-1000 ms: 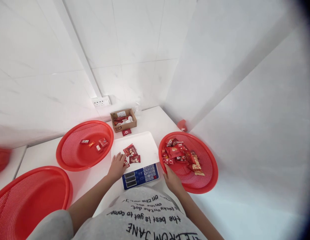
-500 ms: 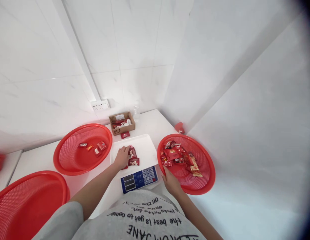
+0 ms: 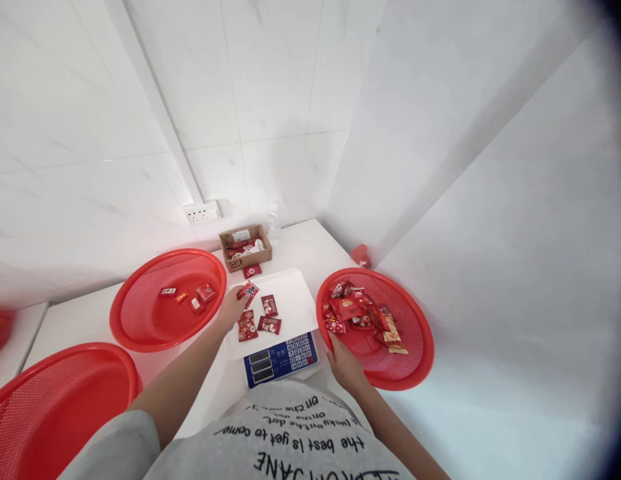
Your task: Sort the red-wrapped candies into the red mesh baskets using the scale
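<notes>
My left hand [image 3: 232, 308] is closed on a red snack packet [image 3: 249, 291] over the left edge of the white scale tray [image 3: 297, 303]. Lying on that tray are a patterned red packet [image 3: 247, 327] and two dark red packets, one [image 3: 269, 305] above the other [image 3: 269, 325]. My right hand [image 3: 344, 363] grips the near left rim of a red mesh basket [image 3: 423, 333]. Inside this basket is a heap of red and gold packets [image 3: 350, 308]. The blue keypad panel of the scale [image 3: 280, 358] shows below the tray.
Another red basket [image 3: 135, 320] with several small packets stands left of the tray, and a further red basket [image 3: 133, 380] sits nearer me. Behind the tray are a cardboard box [image 3: 246, 250] of packets and a loose red packet [image 3: 252, 271]. A wall socket [image 3: 202, 211] is behind.
My left hand has drawn back to the left with a red packet lifted in its fingers, uncovering the patterned packet on the tray. My right hand stays on the basket rim.
</notes>
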Available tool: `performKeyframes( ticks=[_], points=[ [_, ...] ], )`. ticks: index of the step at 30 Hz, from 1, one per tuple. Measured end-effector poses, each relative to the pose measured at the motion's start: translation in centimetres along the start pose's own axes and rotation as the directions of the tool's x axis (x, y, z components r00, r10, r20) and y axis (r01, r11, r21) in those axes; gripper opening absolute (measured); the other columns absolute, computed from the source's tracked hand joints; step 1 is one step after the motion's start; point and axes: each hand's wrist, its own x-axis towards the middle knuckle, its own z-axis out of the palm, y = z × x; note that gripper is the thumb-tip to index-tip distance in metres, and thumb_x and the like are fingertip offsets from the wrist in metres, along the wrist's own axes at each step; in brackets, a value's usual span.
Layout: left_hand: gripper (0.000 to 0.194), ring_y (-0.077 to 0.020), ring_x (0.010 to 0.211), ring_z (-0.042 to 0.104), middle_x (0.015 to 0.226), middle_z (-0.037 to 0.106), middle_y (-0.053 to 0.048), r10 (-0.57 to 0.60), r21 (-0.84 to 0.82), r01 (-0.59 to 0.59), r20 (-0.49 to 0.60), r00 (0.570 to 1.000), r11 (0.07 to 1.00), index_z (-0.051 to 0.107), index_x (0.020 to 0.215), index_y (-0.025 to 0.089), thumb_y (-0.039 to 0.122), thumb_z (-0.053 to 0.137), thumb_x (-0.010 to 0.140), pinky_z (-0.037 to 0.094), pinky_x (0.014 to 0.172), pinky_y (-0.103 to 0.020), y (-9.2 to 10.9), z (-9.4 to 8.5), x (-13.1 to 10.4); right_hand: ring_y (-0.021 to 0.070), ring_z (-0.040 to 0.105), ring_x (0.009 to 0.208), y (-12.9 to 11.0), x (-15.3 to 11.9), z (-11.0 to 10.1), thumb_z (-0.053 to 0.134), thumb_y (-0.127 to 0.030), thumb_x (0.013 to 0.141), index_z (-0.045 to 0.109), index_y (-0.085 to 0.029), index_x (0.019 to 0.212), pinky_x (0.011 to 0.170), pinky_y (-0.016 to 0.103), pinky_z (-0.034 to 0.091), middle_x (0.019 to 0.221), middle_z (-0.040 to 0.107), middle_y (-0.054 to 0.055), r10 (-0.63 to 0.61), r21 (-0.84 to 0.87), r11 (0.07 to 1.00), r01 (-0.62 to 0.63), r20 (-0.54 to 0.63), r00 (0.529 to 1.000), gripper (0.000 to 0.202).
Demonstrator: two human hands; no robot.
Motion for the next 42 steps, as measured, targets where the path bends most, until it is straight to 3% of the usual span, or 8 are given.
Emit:
performKeyframes(
  ticks=[9, 14, 17, 19, 26, 29, 35, 42],
  points=[
    [0.019, -0.0179, 0.068, 0.061, 0.074, 0.066, -0.002, -0.049, -0.052, 0.059, 0.166, 0.985, 0.997, 0.060, 0.083, 0.017, 0.030, 0.054, 0.072, 0.047, 0.062, -0.028, 0.2, 1.0, -2.8, 0.0227, 0.046, 0.119, 0.4, 0.3, 0.4, 0.030, -0.028, 0.087, 0.024, -0.011, 0.140, 0.094, 0.032, 0.036, 0.136, 0.042, 0.015, -0.015, -0.025, 1.000, 0.015, -0.006, 1.000, 0.055],
    [0.042, -0.0245, 0.114, 0.047, 0.120, 0.057, -0.009, 0.078, 0.121, -0.088, 0.087, 0.993, 0.989, 0.053, 0.116, 0.020, 0.028, 0.056, 0.074, 0.034, 0.096, -0.039, 0.4, 2.6, -3.6, 0.0223, 0.045, 0.120, 0.4, 0.3, 0.4, 0.029, -0.029, 0.087, 0.026, -0.011, 0.139, 0.094, 0.033, 0.035, 0.136, 0.042, 0.015, -0.018, -0.016, 1.000, 0.018, -0.003, 1.000, 0.055],
    [0.061, -0.0286, 0.134, 0.019, 0.145, 0.031, -0.008, 0.249, 0.403, -0.295, 0.163, 0.955, 0.866, 0.039, 0.132, 0.025, 0.039, 0.056, 0.076, 0.016, 0.106, -0.047, 0.0, 3.8, -4.0, 0.0218, 0.044, 0.121, 0.4, 0.3, 0.4, 0.030, -0.028, 0.087, 0.026, -0.011, 0.139, 0.095, 0.032, 0.035, 0.136, 0.043, 0.015, -0.024, -0.012, 1.000, 0.024, -0.015, 1.000, 0.055],
    [0.070, -0.0323, 0.136, 0.011, 0.148, 0.021, -0.008, 0.270, 0.535, -0.367, 0.253, 0.929, 0.761, 0.033, 0.136, 0.028, 0.049, 0.056, 0.074, 0.011, 0.105, -0.054, -0.5, 4.6, -4.0, 0.0221, 0.044, 0.121, 0.5, 0.3, 0.5, 0.030, -0.029, 0.087, 0.025, -0.011, 0.139, 0.095, 0.033, 0.035, 0.136, 0.042, 0.015, -0.019, -0.013, 1.000, 0.019, -0.018, 1.000, 0.056],
    [0.054, -0.0314, 0.130, 0.026, 0.143, 0.033, -0.008, 0.390, 0.640, -0.493, 0.309, 0.867, 0.589, 0.046, 0.127, 0.030, 0.056, 0.045, 0.080, 0.019, 0.101, -0.053, -1.3, 5.3, -3.2, 0.0223, 0.045, 0.121, 0.6, 0.4, 0.5, 0.030, -0.028, 0.087, 0.025, -0.012, 0.139, 0.095, 0.033, 0.036, 0.136, 0.043, 0.015, -0.025, -0.007, 1.000, 0.025, -0.024, 0.999, 0.055],
    [0.043, -0.0293, 0.119, 0.038, 0.133, 0.046, -0.008, 0.419, 0.593, -0.505, 0.289, 0.861, 0.627, 0.053, 0.119, 0.029, 0.050, 0.047, 0.082, 0.028, 0.096, -0.048, -0.9, 5.0, -2.8, 0.0229, 0.045, 0.120, 0.6, 0.3, 0.5, 0.030, -0.028, 0.087, 0.025, -0.011, 0.139, 0.095, 0.034, 0.036, 0.136, 0.043, 0.015, -0.034, -0.002, 0.999, 0.033, -0.024, 0.999, 0.055],
    [0.017, -0.0206, 0.098, 0.052, 0.105, 0.060, -0.004, 0.324, 0.397, -0.371, 0.181, 0.928, 0.840, 0.064, 0.092, 0.027, 0.034, 0.055, 0.080, 0.039, 0.082, -0.033, 0.2, 4.6, -1.3, 0.0222, 0.046, 0.119, 0.4, 0.2, 0.3, 0.030, -0.029, 0.087, 0.024, -0.014, 0.140, 0.093, 0.033, 0.037, 0.136, 0.043, 0.013, -0.008, -0.032, 0.999, 0.007, -0.013, 1.000, 0.055],
    [0.041, -0.0173, 0.076, 0.057, 0.081, 0.062, -0.004, 0.133, 0.253, -0.105, -0.095, 0.987, 0.962, 0.056, 0.087, 0.020, 0.049, 0.028, 0.088, 0.041, 0.066, -0.028, 1.6, 3.2, 0.4, 0.0229, 0.046, 0.119, 0.2, 0.1, 0.2, 0.030, -0.028, 0.087, 0.024, -0.014, 0.140, 0.092, 0.033, 0.038, 0.138, 0.041, 0.013, 0.012, -0.056, 0.998, -0.012, 0.001, 1.000, 0.055]
  ],
)
